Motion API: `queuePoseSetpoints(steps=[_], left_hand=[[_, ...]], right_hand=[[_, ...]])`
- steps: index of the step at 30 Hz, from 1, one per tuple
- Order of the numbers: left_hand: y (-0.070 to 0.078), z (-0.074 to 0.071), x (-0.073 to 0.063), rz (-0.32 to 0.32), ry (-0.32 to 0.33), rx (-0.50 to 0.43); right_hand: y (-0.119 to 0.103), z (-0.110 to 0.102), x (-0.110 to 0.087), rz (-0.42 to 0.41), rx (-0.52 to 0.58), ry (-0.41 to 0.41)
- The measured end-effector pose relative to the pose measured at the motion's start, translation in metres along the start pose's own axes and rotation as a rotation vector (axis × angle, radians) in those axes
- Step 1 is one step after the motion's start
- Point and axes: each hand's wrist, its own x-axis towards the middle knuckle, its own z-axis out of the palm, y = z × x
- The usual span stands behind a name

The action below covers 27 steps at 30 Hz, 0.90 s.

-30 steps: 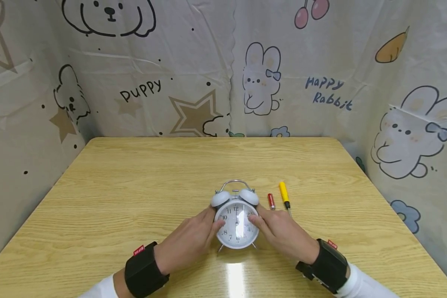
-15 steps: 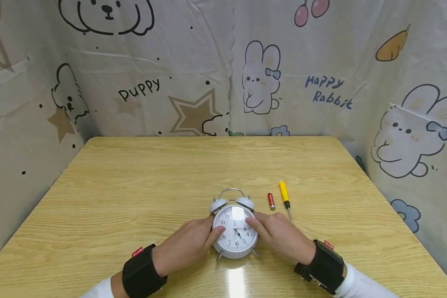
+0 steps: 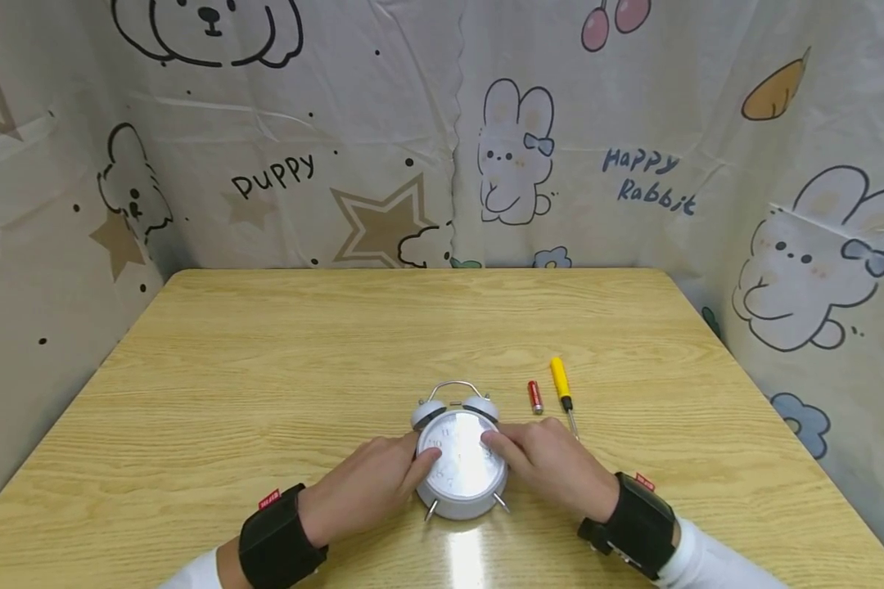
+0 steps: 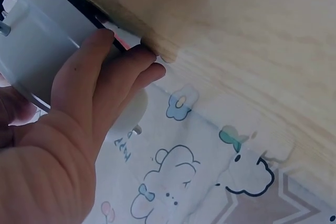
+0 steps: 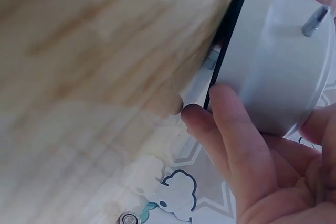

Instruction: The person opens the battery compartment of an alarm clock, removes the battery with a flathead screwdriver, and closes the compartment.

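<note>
A white twin-bell alarm clock [image 3: 460,470] leans far back over the table, its dial facing up and its two short legs toward the person. My left hand [image 3: 368,487] grips its left side, thumb on the front rim. On the opposite side my right hand [image 3: 560,470] holds it the same way. In the left wrist view, fingers [image 4: 81,72] lie along the casing and reach its dark back edge. The right wrist view has fingertips [image 5: 223,95] at that back edge, close over the wood. Glare covers much of the dial.
To the right of the clock lie a red battery [image 3: 534,397] and a screwdriver [image 3: 560,380] with a yellow handle. The wooden table [image 3: 302,335] meets a printed curtain [image 3: 383,106] at its back and sides.
The clock has tipped backward from nearly upright, its bells going back and down and its dial turning upward. Both hands keep their grip and have shifted slightly left with it.
</note>
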Motion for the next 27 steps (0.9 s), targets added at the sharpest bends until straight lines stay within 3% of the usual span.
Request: queuePoseSetpoints(steps=[13,21,27], left_hand=[[-0.0004,-0.0022,0.0002,0.008,0.004,0.02],[-0.003,-0.0032,0.0007,-0.017,-0.017,0.009],[-0.0077,-0.0044,0.0012,0.011,-0.037,-0.021]], right_hand=[[-0.0049,0.0026,0.0012,-0.075,-0.074,0.016],[-0.0037,0.0028,0.0022,-0.059,-0.034,-0.014],[-0.0025,-0.0009,0.0019,-0.06,-0.002,-0.018]])
